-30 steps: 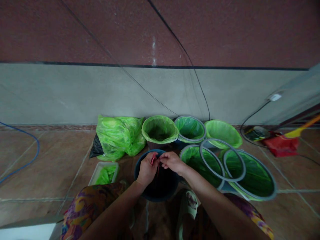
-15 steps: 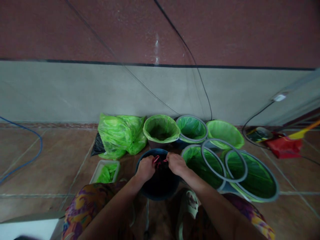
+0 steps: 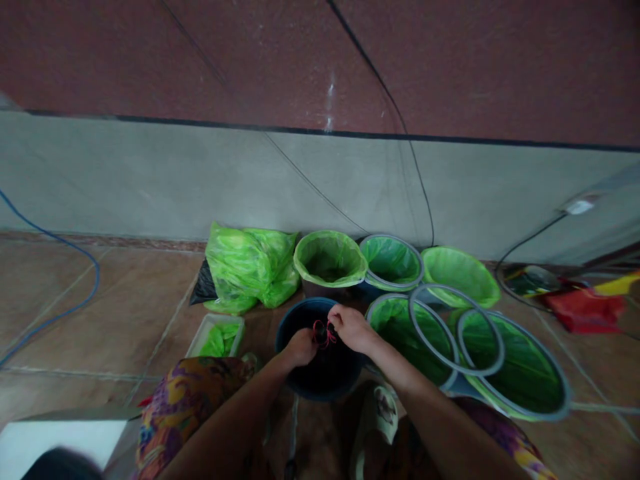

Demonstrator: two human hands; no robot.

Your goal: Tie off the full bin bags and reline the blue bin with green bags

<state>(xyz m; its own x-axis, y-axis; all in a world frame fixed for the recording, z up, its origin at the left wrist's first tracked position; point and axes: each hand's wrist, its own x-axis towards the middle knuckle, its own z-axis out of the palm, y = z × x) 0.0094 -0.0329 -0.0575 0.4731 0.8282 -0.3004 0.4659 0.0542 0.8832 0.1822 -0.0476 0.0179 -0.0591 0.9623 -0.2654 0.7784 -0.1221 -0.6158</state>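
A dark blue bin (image 3: 320,395) stands between my feet, with something black inside that is too dark to make out. Over its mouth my left hand (image 3: 302,347) is closed on one side of a thin pink string (image 3: 329,339). My right hand (image 3: 349,327) pinches the same string from the right, a little higher. Loops of the string hang between the fingers of both hands. Just right of the bin is a bin lined in green (image 3: 400,327).
A full green plastic bag (image 3: 250,267) leans by the wall beside a lined bin (image 3: 330,260). A tray of green plastic (image 3: 216,337) sits on the left. A loose grey ring (image 3: 495,333) lies across bins at right. A blue hose (image 3: 75,247) crosses the floor.
My left hand has dropped lower into the bin's mouth, while my right hand stays near the rim. The pink string now shows wider loops. The view has shifted slightly.
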